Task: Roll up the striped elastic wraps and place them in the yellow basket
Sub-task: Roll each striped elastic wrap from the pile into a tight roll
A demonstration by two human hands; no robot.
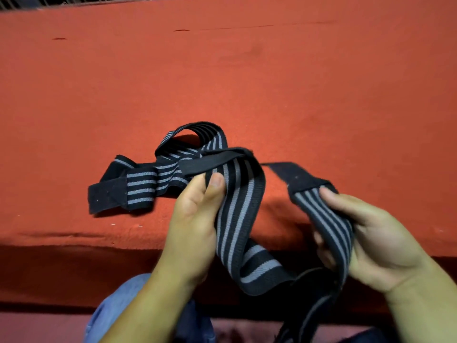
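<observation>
We see striped elastic wrap point(233, 219) mid-frame, hanging off near edge of red cloth surface point(222, 70). Thumb and fingers of left hand point(195, 219) pinch it; right hand point(380, 243), at 3 o'clock, curls round its tabbed end. At 10 o'clock tangled heap point(148, 179): we cannot tell whether second wrap. Its tail blurred, cut off at 6 o'clock.

Red covered surface point(272, 82): free from 11 through 2 o'clock of the hands, as far as a railing point(49, 1) at its far edge. Obstacle at 10 o'clock: heap of striped wrap point(148, 179), one loop standing off the cloth, reaching the left hand point(195, 219). Between it and the right hand point(371, 238), both gripping, a striped band point(247, 243) sags past the front edge, closing 6 o'clock.
</observation>
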